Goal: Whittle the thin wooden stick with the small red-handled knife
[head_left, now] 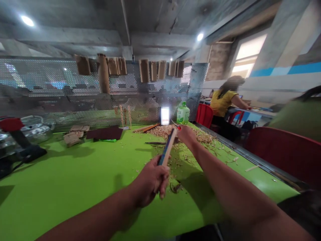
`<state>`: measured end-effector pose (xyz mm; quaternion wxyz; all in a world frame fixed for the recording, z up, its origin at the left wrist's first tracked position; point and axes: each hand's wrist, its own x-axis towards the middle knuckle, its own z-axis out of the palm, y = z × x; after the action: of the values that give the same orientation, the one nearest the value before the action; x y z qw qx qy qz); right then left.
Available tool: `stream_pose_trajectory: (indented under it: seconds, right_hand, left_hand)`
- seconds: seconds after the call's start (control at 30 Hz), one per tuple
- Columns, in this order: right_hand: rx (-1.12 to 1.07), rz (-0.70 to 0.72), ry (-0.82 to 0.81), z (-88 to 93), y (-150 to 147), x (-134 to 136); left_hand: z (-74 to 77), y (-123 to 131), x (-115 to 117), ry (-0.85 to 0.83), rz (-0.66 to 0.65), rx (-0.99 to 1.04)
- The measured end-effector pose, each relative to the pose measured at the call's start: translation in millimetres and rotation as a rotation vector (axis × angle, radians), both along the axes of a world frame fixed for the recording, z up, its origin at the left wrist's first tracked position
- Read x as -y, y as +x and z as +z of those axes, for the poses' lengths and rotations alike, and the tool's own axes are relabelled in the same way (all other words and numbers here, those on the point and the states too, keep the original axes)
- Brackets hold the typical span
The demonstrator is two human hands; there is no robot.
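Left hand [152,180] gripping a wooden stick [169,148].
Right hand [187,134], closed around a red tool [179,128], beside the stick's far end; shavings [162,130] beyond the stick.

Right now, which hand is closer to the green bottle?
The right hand. It is just in front of the green bottle, while the left hand is farther back toward the camera, holding the wooden strip.

Head view, one: worn on my head, facing forward and down across the green surface [82,187], wide in angle, with my left fingers [163,188] near the lens, my right fingers [184,130] farther out, perforated screen [147,98] beyond, and concrete ceiling [155,16] along the top.
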<state>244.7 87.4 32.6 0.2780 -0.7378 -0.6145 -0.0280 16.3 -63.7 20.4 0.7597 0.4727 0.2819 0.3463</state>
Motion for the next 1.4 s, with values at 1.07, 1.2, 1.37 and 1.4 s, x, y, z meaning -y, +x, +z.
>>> stream_pose_trajectory:
  seconds: [1.07,1.2,1.37,1.4]
  right_hand:
    - [0.246,0.414,-0.037,-15.9,-82.7,45.4]
    - [0.322,0.407,-0.075,-14.3,-87.2,49.5]
    - [0.349,0.375,-0.033,-10.1,-87.4,46.9]
    - [0.352,0.371,-0.024,-9.8,-86.7,44.7]
  left_hand:
    - [-6.3,-22.2,-60.1,0.112,0.391,-0.213]
    - [-3.0,-18.4,-55.1,0.096,0.391,-0.224]
    - [5.9,-11.4,-48.2,0.056,0.377,-0.184]
    - [7.4,-10.3,-46.7,0.049,0.377,-0.181]
